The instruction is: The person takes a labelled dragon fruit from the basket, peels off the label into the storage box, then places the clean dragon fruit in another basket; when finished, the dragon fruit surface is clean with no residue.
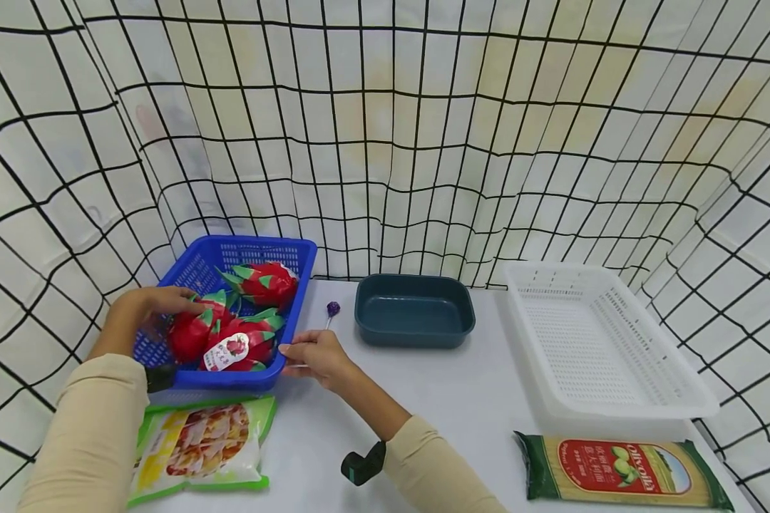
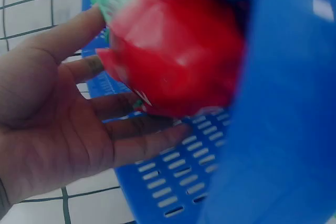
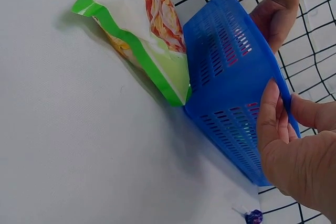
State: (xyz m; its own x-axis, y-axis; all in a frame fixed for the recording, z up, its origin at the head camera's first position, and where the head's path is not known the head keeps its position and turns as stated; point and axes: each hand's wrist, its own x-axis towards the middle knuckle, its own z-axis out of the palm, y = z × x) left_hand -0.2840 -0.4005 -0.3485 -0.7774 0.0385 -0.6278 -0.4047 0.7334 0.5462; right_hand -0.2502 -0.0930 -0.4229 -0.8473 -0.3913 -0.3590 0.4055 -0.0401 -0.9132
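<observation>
Three red dragon fruits with green-tipped scales lie in a blue plastic basket; the front one bears a white label. My left hand is inside the basket at its left side. In the left wrist view, its spread fingers reach under one dragon fruit and the thumb is at a green tip, with a gap between palm and fruit. My right hand pinches the basket's right rim, thumb on one face and fingers on the other, as the right wrist view shows.
A purple-wrapped lollipop lies right of the basket. Beyond it stand a dark teal tray and a white perforated basket. A green-edged food bag lies in front of the blue basket, a pasta pack at front right. Black netting surrounds the table.
</observation>
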